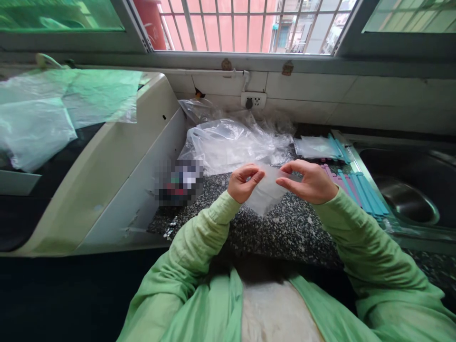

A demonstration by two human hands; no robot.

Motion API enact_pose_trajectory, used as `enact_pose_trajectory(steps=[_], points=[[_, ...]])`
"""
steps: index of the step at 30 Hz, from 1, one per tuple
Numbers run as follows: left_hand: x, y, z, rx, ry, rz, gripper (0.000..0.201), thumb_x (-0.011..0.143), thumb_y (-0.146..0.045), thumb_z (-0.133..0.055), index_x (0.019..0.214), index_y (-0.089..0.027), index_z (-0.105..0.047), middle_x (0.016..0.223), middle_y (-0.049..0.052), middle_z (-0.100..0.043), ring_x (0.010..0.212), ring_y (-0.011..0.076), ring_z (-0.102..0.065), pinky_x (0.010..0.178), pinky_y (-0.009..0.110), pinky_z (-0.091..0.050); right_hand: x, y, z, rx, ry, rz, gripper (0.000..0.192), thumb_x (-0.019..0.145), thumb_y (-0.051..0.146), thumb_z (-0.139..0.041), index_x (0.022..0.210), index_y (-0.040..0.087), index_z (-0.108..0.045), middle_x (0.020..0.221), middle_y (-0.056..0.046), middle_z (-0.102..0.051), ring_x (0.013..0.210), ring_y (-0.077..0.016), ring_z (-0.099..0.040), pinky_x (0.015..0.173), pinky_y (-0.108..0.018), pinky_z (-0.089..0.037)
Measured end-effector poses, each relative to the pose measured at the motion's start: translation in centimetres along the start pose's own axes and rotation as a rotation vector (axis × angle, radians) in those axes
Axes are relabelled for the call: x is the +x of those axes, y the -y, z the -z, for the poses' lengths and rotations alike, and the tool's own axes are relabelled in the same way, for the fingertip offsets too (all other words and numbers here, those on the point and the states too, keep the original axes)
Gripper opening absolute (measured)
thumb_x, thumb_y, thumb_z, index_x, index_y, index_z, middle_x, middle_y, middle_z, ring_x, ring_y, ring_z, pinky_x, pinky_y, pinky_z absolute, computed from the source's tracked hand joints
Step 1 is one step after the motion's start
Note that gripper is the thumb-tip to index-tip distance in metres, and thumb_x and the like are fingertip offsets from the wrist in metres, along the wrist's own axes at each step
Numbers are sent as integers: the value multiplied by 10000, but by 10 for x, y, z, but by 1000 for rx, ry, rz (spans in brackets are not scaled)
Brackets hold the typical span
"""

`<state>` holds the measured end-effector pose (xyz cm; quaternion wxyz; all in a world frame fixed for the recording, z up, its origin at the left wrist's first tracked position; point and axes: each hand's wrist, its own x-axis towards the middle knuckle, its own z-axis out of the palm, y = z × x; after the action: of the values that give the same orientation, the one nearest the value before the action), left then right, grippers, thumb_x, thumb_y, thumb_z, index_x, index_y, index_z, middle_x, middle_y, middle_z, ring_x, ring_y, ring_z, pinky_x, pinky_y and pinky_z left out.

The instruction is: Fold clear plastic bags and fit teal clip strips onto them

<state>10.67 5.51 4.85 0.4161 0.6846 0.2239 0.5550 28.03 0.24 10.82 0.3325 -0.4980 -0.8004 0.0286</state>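
Clear, thin plastic forms the small bag (265, 192) held above the speckled worktop (285, 232), stretched between both hands. Left hand (244, 183): thumb and forefinger closed in a pinch grip on the bag's upper left corner. Right hand (308, 180): the same pinch grip on the upper right corner, other fingers curled. The bag hangs slack below the two grips, tapering to a soft point, and seems to rest on or just above the stone; contact cannot be told.

Judged from the hold, film this limp is best handled close to its top edge, with light, even pinches and the mouth kept taut between the grips, so that the two layers can be rubbed apart without creasing.

Beyond the grips lies a crumpled heap of glossy transparent bags (231, 142). To the right of the right grip lie flat, narrow strips (359, 190), blue and purple, matte and rigid in look, beside a steel sink (406, 199). Both sleeves are soft green cloth.
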Motion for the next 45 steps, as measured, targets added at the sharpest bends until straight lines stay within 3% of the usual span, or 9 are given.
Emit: enact_pose_trajectory(steps=[5, 13, 20, 23, 29, 34, 39, 45], points=[[-1, 0, 0, 17, -1, -61, 268, 787, -367, -550, 636, -147, -574, 617, -10, -490, 578, 68, -449, 529, 217, -402, 0, 3, -1, 3, 10, -24, 239, 751, 403, -568, 689, 174, -593, 629, -19, -632, 566, -121, -551, 533, -257, -438], [-2, 0, -1, 43, -84, -23, 294, 784, -403, -540, 645, -147, -579, 600, -5, -485, 580, 77, -449, 530, 227, -397, 0, 2, -5, -9, -23, 13, 191, 780, 283, -537, 641, 162, -586, 585, -16, -592, 551, -114, -520, 542, -266, -424], [-2, -3, -1, -63, -18, 101, 326, 684, -468, -627, 712, -143, -618, 602, -15, -513, 555, 63, -441, 526, 203, -402, -1, 0, -6, 10, 9, 16, 185, 780, 283, -531, 638, 171, -572, 582, -15, -576, 560, -117, -508, 556, -270, -410], [1, -6, 0, -76, 0, 98, 293, 666, -408, -663, 565, -141, -597, 550, -26, -462, 537, 57, -410, 518, 202, -377, 0, -1, -7, 10, 12, 10, 183, 773, 300, -536, 645, 174, -571, 590, -14, -582, 564, -121, -514, 558, -273, -413], [5, -6, 1, -259, -216, 354, 370, 547, -482, -713, 536, -132, -593, 512, -36, -502, 500, 52, -427, 479, 190, -361, 2, -8, -2, 84, -4, -52, 227, 709, 401, -623, 746, 182, -579, 678, -16, -619, 624, -126, -553, 608, -268, -454], [7, -6, 3, -314, -300, 394, 384, 479, -468, -751, 526, -125, -587, 492, -50, -503, 482, 36, -420, 461, 166, -342, 2, -13, -6, 127, -2, -83, 248, 697, 418, -632, 731, 178, -575, 674, -13, -615, 626, -127, -558, 620, -276, -462], [6, -7, 2, -322, -302, 396, 391, 487, -463, -749, 510, -126, -552, 475, -60, -469, 465, 30, -394, 457, 165, -326, 2, -14, -11, 159, -61, -115, 238, 697, 405, -635, 745, 180, -578, 686, -17, -616, 633, -131, -558, 629, -292, -466], [5, -3, 1, -305, -314, 363, 411, 500, -468, -743, 495, -133, -505, 480, -63, -434, 481, 35, -388, 484, 176, -325, 2, -9, -12, 289, -249, -91, 315, 709, 315, -643, 993, 229, -536, 807, -6, -594, 736, -134, -578, 708, -298, -489]])
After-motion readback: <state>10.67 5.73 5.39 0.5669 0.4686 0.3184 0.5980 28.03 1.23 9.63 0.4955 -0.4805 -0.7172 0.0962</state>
